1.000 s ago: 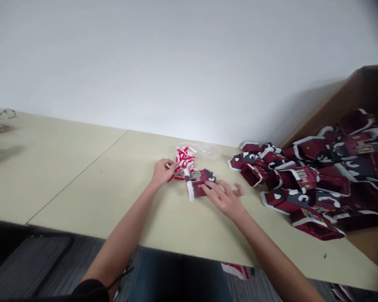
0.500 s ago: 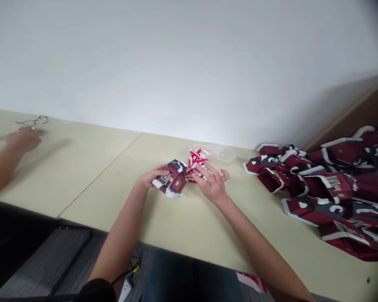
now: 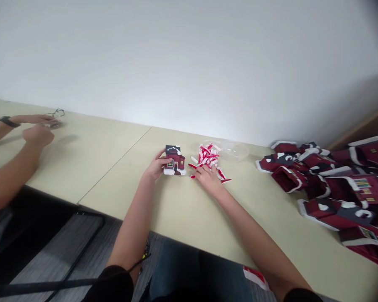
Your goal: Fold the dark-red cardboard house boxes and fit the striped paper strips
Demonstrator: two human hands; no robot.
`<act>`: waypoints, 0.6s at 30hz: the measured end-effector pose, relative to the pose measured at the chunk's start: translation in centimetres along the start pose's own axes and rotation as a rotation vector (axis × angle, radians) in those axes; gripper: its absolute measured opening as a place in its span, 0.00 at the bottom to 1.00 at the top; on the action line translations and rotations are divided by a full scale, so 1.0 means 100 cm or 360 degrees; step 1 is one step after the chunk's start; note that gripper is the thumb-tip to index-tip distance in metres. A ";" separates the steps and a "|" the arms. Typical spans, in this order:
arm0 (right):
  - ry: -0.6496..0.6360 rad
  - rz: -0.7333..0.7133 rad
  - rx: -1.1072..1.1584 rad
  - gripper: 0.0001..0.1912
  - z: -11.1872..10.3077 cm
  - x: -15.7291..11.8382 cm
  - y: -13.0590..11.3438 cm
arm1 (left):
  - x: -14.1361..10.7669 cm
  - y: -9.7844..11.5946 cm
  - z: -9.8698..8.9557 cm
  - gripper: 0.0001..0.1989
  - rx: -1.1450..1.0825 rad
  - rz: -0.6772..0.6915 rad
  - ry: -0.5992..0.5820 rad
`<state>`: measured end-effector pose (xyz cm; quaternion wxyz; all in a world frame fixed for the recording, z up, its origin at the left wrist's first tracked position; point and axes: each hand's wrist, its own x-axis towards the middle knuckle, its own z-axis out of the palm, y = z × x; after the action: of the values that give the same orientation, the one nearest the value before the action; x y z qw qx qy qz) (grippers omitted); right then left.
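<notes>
My left hand is closed around the left side of a small dark-red model house with a dark roof and white snow trim. The house is upright at the table, its lit-window front facing me. To its right is a loose heap of small red-and-white pieces; their exact kind is too small to tell. My right hand lies palm down over the near side of the heap, its slightly bent fingers touching the pieces. No piece is visibly gripped in it, though the undersides of the fingers are hidden.
A clear plastic bag lies behind the heap by the wall. Many similar snowy red houses are piled on the right, before a brown cardboard side. At far left, another person's hands work near thin dark-framed glasses.
The model house has gone from tilted to upright. My right hand has lowered onto the pieces, which now lie more spread out. A second hand of the other person has come into view.
</notes>
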<state>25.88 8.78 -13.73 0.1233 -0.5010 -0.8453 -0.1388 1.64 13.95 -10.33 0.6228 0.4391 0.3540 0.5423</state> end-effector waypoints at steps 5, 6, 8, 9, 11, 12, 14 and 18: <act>0.0242 0.0207 0.0358 0.13 0.005 -0.009 0.010 | 0.003 -0.010 0.006 0.46 0.0091 -0.0039 -0.0081; 0.0342 0.0287 0.0507 0.13 0.005 -0.010 0.010 | 0.004 -0.013 0.008 0.47 0.0110 -0.0040 -0.0096; 0.0578 0.0418 0.0854 0.15 0.004 -0.012 0.009 | 0.004 -0.017 0.011 0.47 0.0146 -0.0017 -0.0126; 0.0690 0.0468 0.1037 0.17 0.004 -0.012 0.007 | 0.004 -0.018 0.014 0.47 0.0169 0.0016 -0.0141; 0.0836 0.0539 0.1424 0.21 0.004 -0.011 0.003 | 0.003 -0.021 0.019 0.47 0.0238 0.0108 -0.0177; 0.0866 0.0570 0.1619 0.24 0.004 -0.010 0.001 | 0.002 -0.023 0.021 0.47 0.0281 0.0151 -0.0199; 0.0880 0.0656 0.1975 0.27 0.006 -0.009 -0.003 | 0.000 -0.025 0.028 0.47 0.0375 0.0206 -0.0252; 0.0884 0.0842 0.2401 0.29 0.008 -0.010 -0.009 | -0.005 -0.028 0.039 0.44 0.0599 0.0367 -0.0407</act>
<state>25.49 7.90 -14.95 0.6563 -0.4135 -0.5054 0.3780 6.18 12.76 -11.51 0.5039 0.6496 0.3147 0.4743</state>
